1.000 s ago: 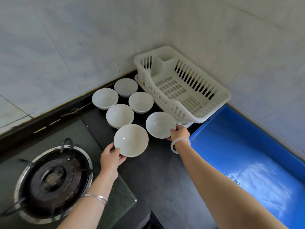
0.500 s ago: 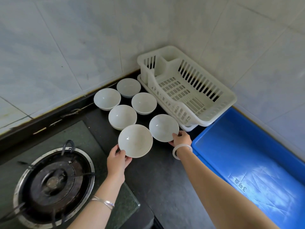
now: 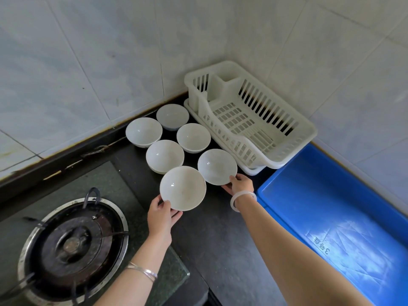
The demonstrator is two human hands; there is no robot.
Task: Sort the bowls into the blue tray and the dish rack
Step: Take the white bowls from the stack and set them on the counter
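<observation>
At centre frame, two white bowls are in hand at once. Left hand (image 3: 162, 217) pinches the near rim of the nearest bowl (image 3: 182, 188), thumb on top, fingers under; that bowl looks tipped up off the counter. Right hand (image 3: 239, 184) grips the lower edge of the second bowl (image 3: 217, 166), thumb over the rim, and it sits just beside the dish rack's front corner. Four more white bowls (image 3: 165, 156) wait behind them in a tight cluster, running toward the upper middle of the frame. None has reached either destination.

Risks now, as I read them: both holds are rim pinches on smooth glazed ware, so a slip is likely if either bowl is swung fast. The two held bowls nearly touch, and the nearest one overlaps the cluster bowl behind it; a careless lift could knock them together and chip a rim. The right-hand bowl could also catch the white slatted dish rack (image 3: 295, 127) on its way up.

Underneath is a dark stone counter (image 3: 212, 239), hard enough to break a dropped bowl. Blue tray (image 3: 326, 195) lies at lower right, touching the rack's end. Gas burner (image 3: 72, 241) sits at lower left, set in a glass hob. Pale marbled wall tiles (image 3: 99, 51) close the corner.
</observation>
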